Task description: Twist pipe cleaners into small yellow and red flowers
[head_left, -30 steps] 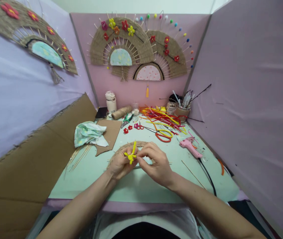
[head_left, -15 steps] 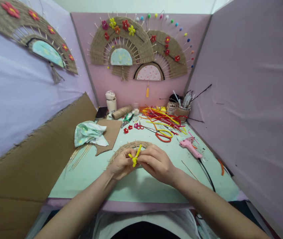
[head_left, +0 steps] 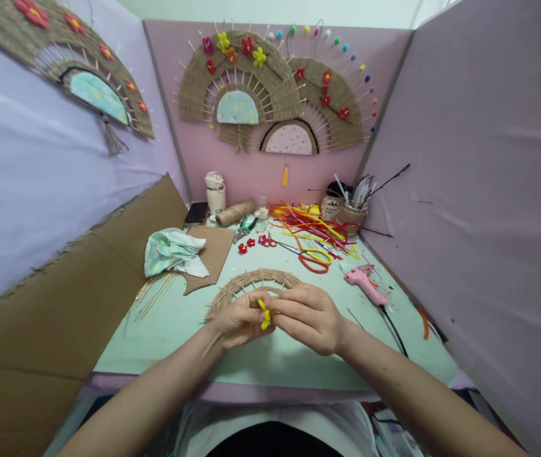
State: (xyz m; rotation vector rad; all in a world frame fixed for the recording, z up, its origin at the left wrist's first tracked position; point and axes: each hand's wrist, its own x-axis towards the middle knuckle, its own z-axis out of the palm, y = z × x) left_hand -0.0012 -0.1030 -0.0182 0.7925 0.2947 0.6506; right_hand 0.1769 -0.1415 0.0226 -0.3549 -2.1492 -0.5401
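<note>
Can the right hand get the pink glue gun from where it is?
Probably yes: nothing seems to stand between the right hand and the glue gun. But that hand is busy at the yellow piece, so it would likely have to come away first.

On the far wall (head_left: 251,178) hang two overlapping woven fans (head_left: 193,92) trimmed with small flowers (head_left: 247,46), and a third fan (head_left: 54,38) hangs on the left wall (head_left: 37,158). At the far left of the table (head_left: 132,346) a white bottle (head_left: 216,198) stands between a dark phone (head_left: 196,212) and a roll of twine (head_left: 234,214), with a crumpled pale-green cloth (head_left: 172,252) nearer, partly over flat cardboard (head_left: 220,244). To the right lies a pink glue gun (head_left: 368,285), and farther back a pot (head_left: 351,219) holds twigs (head_left: 391,181).
</note>
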